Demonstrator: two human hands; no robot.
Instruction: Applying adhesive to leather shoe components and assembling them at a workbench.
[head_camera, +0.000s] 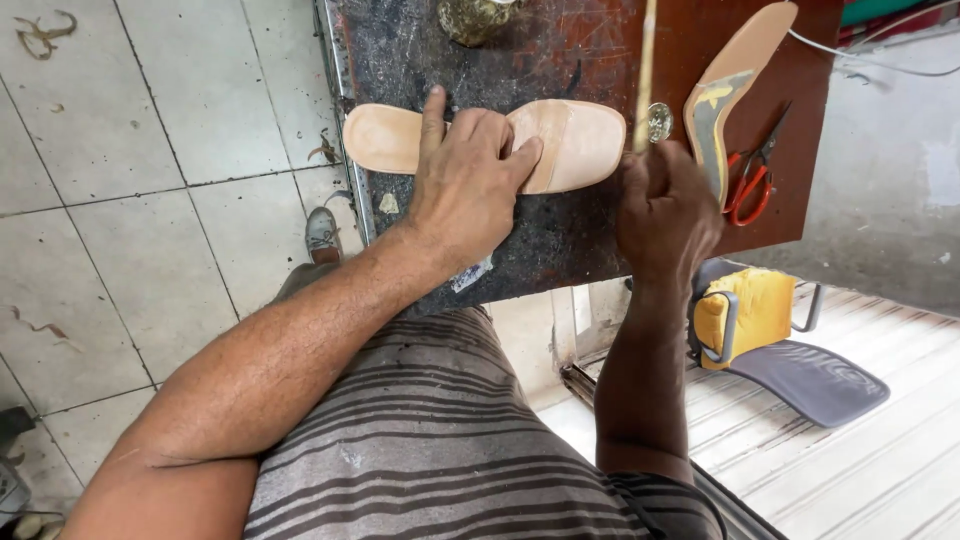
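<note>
A tan sole (570, 145) lies flat across the dark, stained bench (560, 240), its long axis running left to right, its heel end overhanging the bench's left edge. The left hand (465, 185) presses down on its middle, palm flat, fingers spread, forefinger pointing far and thumb lying toward the right along the sole. Just right of the sole's toe, the right hand (665, 205) is closed in a fist around a thin pale stick (645, 70) that rises far from it. A small shiny round thing (659, 121) sits by the stick. Farther right a second sole (735, 75) lies angled, and red-handled scissors (750, 180) rest just beside it. At the far edge stands a brassy pot (475, 18). Near and right, below the bench, is a chair (790, 360) with a yellow cloth (755, 310).
</note>
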